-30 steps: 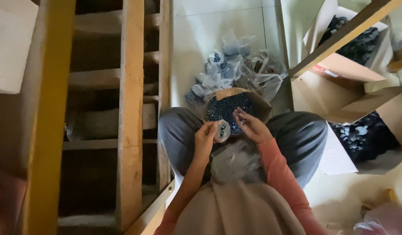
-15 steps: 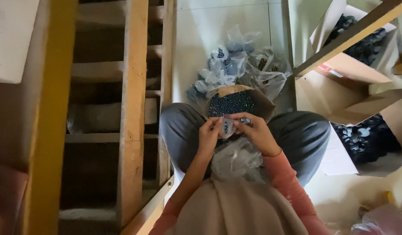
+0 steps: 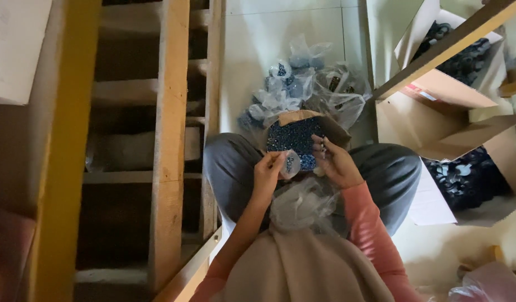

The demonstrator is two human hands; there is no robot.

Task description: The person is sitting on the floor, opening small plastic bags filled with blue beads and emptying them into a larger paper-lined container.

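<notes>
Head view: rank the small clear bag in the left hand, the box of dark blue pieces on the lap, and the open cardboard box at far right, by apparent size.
1. Open cardboard box
2. Box of dark blue pieces
3. Small clear bag, held by the left hand

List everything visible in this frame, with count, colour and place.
small clear bag: one, clear with dark bits, in left hand
open box: one, brown, full of dark blue pieces, between knees
filled bags: a pile, clear, on floor beyond the box
cartons: several, brown, dark pieces inside, at right
wooden frame: one, tan, at left
plastic sheet: one, clear, on lap
left hand: holds the bag
right hand: pinches something small, unclear
</notes>
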